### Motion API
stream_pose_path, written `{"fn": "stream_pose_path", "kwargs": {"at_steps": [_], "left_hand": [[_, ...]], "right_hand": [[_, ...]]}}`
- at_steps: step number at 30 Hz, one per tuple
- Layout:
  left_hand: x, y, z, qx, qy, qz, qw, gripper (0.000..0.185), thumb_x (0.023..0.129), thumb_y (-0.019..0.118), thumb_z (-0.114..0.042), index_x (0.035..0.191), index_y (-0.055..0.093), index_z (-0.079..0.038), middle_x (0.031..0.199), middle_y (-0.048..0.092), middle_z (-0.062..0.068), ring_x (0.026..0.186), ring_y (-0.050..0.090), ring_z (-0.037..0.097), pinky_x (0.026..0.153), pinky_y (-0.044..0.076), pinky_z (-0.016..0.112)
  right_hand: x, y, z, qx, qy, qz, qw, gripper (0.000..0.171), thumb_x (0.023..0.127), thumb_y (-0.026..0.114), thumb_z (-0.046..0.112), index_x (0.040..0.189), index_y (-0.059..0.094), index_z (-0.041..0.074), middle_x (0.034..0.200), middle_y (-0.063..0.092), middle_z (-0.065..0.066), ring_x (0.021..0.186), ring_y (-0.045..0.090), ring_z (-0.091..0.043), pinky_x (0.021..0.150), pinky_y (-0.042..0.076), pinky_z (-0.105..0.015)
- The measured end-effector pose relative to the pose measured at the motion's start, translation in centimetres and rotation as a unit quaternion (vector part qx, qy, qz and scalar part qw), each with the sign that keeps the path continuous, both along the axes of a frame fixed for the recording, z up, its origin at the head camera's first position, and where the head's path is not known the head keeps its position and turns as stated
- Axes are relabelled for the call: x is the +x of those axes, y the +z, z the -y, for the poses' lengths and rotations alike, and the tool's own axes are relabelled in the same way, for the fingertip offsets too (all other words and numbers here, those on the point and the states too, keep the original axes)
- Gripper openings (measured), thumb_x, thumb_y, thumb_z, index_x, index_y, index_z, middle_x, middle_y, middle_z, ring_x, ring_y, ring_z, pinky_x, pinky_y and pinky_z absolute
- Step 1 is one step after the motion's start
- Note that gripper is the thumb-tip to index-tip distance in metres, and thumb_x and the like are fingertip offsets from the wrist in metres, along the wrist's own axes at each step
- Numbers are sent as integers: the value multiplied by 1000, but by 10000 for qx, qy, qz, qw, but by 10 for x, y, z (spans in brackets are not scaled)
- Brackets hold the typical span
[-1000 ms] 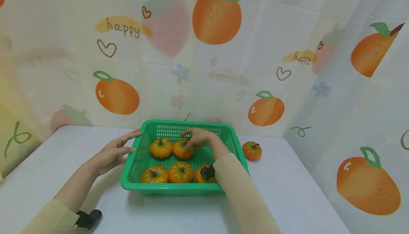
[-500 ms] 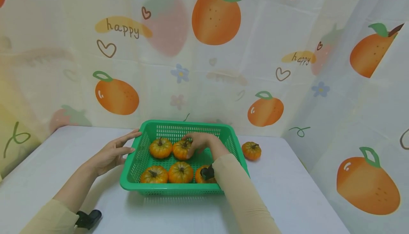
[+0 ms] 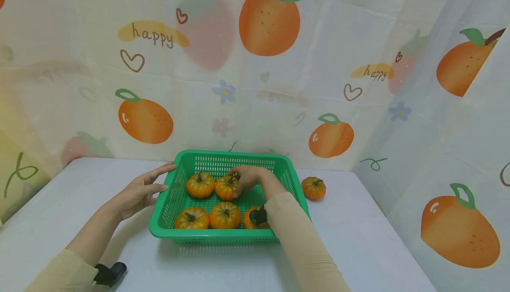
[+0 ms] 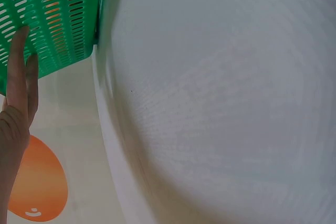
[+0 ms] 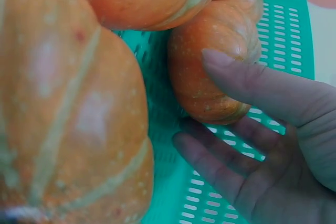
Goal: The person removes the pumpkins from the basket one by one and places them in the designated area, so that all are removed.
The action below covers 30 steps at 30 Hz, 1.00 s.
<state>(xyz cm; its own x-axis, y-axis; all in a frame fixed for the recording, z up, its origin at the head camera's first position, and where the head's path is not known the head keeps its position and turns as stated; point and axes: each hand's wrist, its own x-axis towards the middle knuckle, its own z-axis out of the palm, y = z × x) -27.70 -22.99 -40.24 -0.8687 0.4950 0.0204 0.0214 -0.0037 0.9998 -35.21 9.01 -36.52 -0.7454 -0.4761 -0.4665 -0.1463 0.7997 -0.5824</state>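
A green plastic basket [image 3: 215,233] holds several small orange pumpkins, two in the back row and three along the front. My right hand [image 3: 253,177] reaches in over the right side and grips the back-row pumpkin [image 3: 225,188] nearer the middle. In the right wrist view its thumb [image 5: 252,80] lies on that pumpkin's side, with the other fingers partly hidden beyond it. My left hand [image 3: 137,193] touches the basket's left side, fingers extended. The left wrist view shows two straight fingers [image 4: 18,72] against the slotted wall.
One more pumpkin [image 3: 314,188] sits on the white tabletop [image 3: 350,234], just right of the basket. A fruit-printed curtain [image 3: 255,97] hangs behind the table and along the right. My right sleeve [image 3: 300,239] crosses the basket's front right corner, partly covering a front pumpkin [image 3: 249,219].
My right hand has lowered onto the back-row pumpkin from just above it, and its fingers have closed in. The left hand and the basket stay in place.
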Motion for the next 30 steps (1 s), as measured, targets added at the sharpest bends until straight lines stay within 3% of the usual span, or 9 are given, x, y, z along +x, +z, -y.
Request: {"fn": "stream_pose_path", "kwargs": {"at_steps": [15, 30], "left_hand": [[-1, 0, 1, 127, -93, 10, 9999, 64, 94, 48, -7, 149, 17, -11, 159, -12, -2, 110, 61, 3, 83, 57, 32], [0, 0, 0, 72, -65, 0, 10000, 63, 94, 48, -7, 149, 17, -10, 159, -13, -2, 110, 60, 2, 83, 57, 32]], "right_hand": [[-3, 0, -1, -16, 95, -132, 9999, 71, 78, 72, 7, 139, 40, 21, 147, 36, -10, 129, 45, -27, 87, 54, -36], [-3, 1, -5, -312, -14, 202, 9993, 68, 77, 72, 8, 137, 43, 17, 142, 41, -12, 117, 54, -24, 88, 54, -34]]}}
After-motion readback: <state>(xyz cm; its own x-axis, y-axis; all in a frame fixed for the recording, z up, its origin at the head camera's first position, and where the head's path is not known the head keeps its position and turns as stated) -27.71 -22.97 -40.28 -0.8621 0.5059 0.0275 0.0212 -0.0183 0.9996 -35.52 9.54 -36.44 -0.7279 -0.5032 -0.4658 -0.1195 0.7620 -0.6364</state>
